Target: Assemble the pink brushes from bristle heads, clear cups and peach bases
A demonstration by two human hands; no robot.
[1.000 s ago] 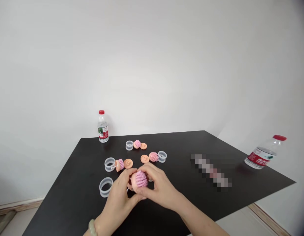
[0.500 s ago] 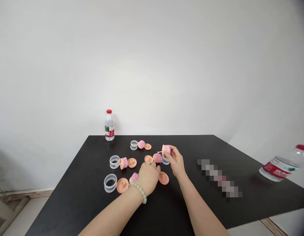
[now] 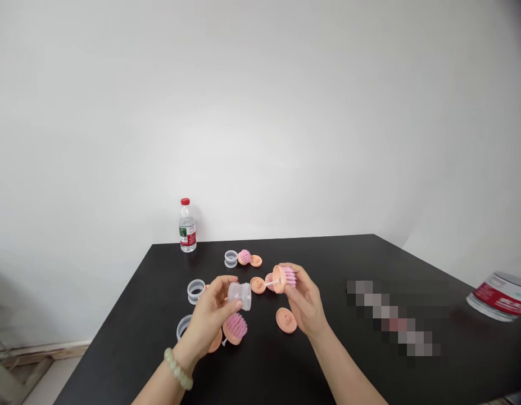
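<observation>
Head view: the left hand grips a clear plastic ring between fingers and thumb, over a pink brush on the black table. The right hand clamps another pink brush above a peach disc. A water bottle stands at the table's far edge.

Pink brush, right hand (clear cup, left hand)

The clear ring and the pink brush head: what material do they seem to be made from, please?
The clear ring in the left hand looks like smooth, translucent plastic, since light passes through its slightly cloudy wall. The pink brush head in the right hand has matte, soft-looking bristles, probably silicone or rubber; the look cannot settle which.
</observation>
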